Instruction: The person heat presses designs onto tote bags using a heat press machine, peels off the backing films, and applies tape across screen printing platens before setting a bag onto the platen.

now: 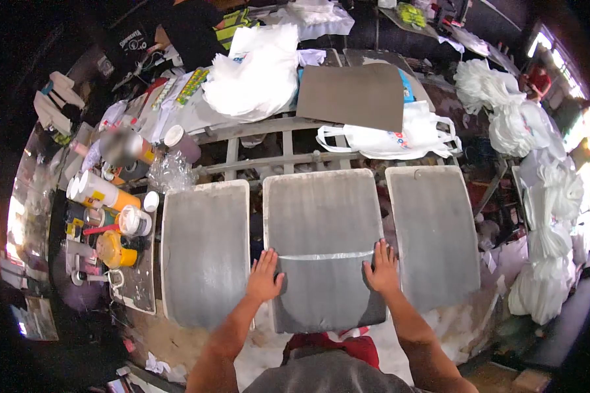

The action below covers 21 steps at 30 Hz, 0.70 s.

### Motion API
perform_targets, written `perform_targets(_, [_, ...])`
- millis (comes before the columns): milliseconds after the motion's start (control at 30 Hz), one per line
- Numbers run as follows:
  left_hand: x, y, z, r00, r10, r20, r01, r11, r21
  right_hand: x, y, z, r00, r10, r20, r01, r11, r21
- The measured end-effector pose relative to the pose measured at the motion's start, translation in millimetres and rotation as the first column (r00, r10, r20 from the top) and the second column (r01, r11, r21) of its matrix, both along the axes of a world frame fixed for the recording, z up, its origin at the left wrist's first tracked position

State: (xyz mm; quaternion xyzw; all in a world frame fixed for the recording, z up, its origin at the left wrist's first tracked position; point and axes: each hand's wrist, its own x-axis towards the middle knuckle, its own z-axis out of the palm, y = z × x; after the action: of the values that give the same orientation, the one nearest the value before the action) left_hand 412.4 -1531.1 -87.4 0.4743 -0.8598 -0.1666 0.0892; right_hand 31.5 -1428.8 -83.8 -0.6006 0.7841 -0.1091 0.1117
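Observation:
Directly in front of me lies a grey board point(324, 216) with pale edges, flanked by a grey board on the left point(206, 249) and one on the right point(434, 229). Across the middle board runs a thin, shiny, whitish strip point(326, 257) that looks like clear tape. My left hand point(265, 276) rests flat at the strip's left end, over the board's edge, fingers stretched out. At the opposite end my right hand point(382, 268) lies flat too, with its fingers extended and thumb apart. Neither hand grips anything.
Tubs and jars, among them a yellow tub point(116, 249), crowd the left side. Behind the boards are a slatted frame point(287, 147), a brown sheet point(352, 95), white bags point(400, 134) and a white bag pile point(252, 75). Bundled white bags point(547, 242) line the right.

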Motion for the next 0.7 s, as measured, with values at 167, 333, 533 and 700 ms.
perform_targets(167, [4.2,-18.9,0.0,0.915,0.169,-0.367,-0.154,0.986,0.072,-16.1,16.1,-1.0,0.927,-0.114,0.357,0.211,0.946,-0.245])
perform_targets(333, [18.0,-1.3,7.5,0.787,0.324,-0.525,-0.386,0.922,-0.01,-50.2,90.1,29.3,0.852,-0.245,0.463,0.395,0.881,-0.26])
perform_targets(533, [43.9,119.6,14.6,0.7,0.505,-0.506,-0.53,0.841,0.106,-108.8,296.2,-34.2,0.779,-0.559,0.285,0.599,0.797,-0.075])
perform_targets(700, [97.3,256.0,-54.4,0.824,0.431,-0.369,-0.481,0.875,-0.052,-98.8,585.2,-170.1,0.621,-0.754,0.214,0.718,0.657,0.232])
